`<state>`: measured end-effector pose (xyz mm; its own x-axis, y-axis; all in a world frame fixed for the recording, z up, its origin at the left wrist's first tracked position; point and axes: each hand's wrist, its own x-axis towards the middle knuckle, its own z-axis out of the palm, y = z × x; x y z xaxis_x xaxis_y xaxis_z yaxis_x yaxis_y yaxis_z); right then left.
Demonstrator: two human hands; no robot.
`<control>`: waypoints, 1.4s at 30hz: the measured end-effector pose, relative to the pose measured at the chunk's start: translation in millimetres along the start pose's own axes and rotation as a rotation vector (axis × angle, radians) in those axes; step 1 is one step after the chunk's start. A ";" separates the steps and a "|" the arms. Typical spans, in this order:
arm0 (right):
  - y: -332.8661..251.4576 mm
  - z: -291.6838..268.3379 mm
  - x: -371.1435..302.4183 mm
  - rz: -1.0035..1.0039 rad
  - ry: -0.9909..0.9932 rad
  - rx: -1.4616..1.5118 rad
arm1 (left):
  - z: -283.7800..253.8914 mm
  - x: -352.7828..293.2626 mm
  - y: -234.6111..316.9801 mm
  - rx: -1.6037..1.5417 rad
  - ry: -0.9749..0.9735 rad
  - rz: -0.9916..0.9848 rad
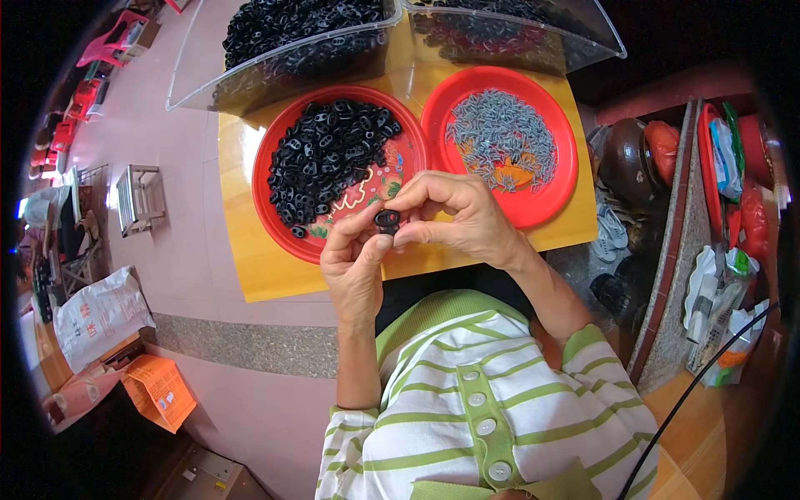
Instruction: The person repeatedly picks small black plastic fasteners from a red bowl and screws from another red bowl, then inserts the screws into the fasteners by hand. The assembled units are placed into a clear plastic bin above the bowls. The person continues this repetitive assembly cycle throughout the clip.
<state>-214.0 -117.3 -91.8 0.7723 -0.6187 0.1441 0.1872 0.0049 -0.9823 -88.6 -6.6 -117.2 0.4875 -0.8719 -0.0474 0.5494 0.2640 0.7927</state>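
Note:
Both hands meet over the near edge of the left plate. My left hand (357,258) pinches a small black plastic piece with two holes (387,221) between thumb and fingertips. From the other side, the thumb and fingers of my right hand (454,218) close on the same piece. Whether a screw is also between the fingers cannot be made out. Beneath and beyond the hands, a red patterned plate (260,179) carries a heap of like black pieces (329,158). Right of it, a second red plate (560,108) holds many small silvery screws (500,133).
Two clear plastic bins (304,62) filled with black pieces stand at the far side of the yellow table (250,275). A metal stool (137,200) is on the floor to the left. Right of the table are a brown jar (627,158) and a ledge (667,225).

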 end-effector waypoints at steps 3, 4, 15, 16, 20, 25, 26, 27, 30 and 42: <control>2.4 -1.9 0.7 -0.034 0.006 -0.143 | -0.4 0.6 -0.3 -0.048 -0.029 -0.010; 3.5 -2.1 0.5 -0.044 0.008 -0.147 | -1.0 0.7 -0.7 -0.062 -0.039 -0.015; -1.2 -6.0 0.5 -0.097 -0.026 -0.283 | -11.3 7.8 -5.0 -0.055 -0.141 0.022; -2.0 -5.6 0.4 -0.106 -0.027 -0.294 | -11.1 8.2 -4.6 -0.057 -0.148 0.032; -5.1 -4.2 -0.5 -0.134 -0.032 -0.351 | -8.1 8.0 -2.2 -0.049 -0.136 0.043; -7.6 -0.7 -3.7 -0.141 -0.017 -0.390 | -10.3 5.4 -4.9 -0.015 -0.104 0.050; -6.3 0.2 -4.1 -0.151 -0.011 -0.397 | -10.2 5.0 -5.2 -0.016 -0.112 0.054; -5.1 1.1 -4.5 -0.161 -0.005 -0.404 | -10.0 4.7 -5.7 -0.018 -0.121 0.057; -3.3 3.7 -6.8 -0.160 0.017 -0.459 | -10.6 5.6 -6.7 -0.060 -0.146 0.018; -5.0 6.7 2.5 0.040 0.025 -0.217 | -10.5 6.4 -1.4 0.085 -0.039 -0.004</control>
<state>-208.9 -113.7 -85.7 0.7608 -0.6406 0.1040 0.0195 -0.1376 -0.9903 -79.1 -8.2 -125.0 0.4576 -0.8887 -0.0284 0.4908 0.2258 0.8415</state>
